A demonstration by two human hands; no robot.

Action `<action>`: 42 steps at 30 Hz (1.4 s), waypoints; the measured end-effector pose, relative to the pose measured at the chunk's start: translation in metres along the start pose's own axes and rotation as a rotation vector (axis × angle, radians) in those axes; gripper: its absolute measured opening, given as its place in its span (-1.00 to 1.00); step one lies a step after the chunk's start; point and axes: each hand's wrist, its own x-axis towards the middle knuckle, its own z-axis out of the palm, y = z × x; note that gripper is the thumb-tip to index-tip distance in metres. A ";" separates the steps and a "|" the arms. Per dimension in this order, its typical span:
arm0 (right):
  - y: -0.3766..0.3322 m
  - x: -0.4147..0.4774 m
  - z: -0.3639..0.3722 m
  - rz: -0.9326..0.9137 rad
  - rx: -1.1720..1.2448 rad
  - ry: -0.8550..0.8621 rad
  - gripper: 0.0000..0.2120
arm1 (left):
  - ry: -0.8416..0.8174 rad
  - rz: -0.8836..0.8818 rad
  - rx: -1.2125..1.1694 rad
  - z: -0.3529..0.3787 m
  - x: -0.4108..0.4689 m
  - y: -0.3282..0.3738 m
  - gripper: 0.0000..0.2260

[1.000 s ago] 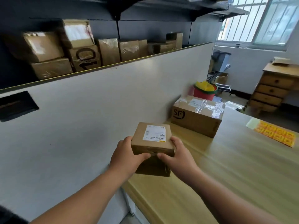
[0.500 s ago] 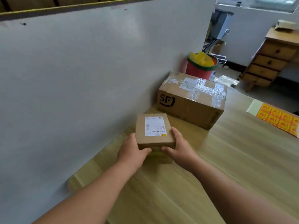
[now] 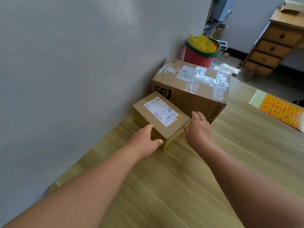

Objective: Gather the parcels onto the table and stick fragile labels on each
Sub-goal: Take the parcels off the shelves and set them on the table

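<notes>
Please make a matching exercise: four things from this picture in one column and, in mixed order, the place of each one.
Things:
1. small parcel
2. SF parcel
3. fragile label sheet
4. red bin

Places:
A. beyond the table's far end
B. on the table, far right
C. between the left hand and the right hand
D. against the partition, clear tape across its top

Pairs: 1-C, 2-D, 3-B, 4-A

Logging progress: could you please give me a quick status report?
Left hand grips small parcel, right hand open against it. Parcel on table. Large box just behind.
</notes>
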 end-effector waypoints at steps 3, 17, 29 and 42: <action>-0.015 -0.012 -0.008 -0.109 -0.022 -0.011 -0.39 | 0.157 0.069 0.295 -0.025 -0.015 -0.009 -0.36; -0.141 -0.120 -0.047 -0.663 -0.129 -0.047 -0.39 | 0.512 0.029 0.782 -0.117 -0.169 -0.058 -0.30; -0.257 -0.345 -0.086 -1.117 -0.156 0.032 -0.34 | 0.822 -0.255 0.731 -0.162 -0.452 -0.130 -0.28; -0.362 -0.637 -0.098 -1.492 0.002 0.061 -0.38 | 1.160 -0.569 0.758 -0.157 -0.780 -0.207 -0.25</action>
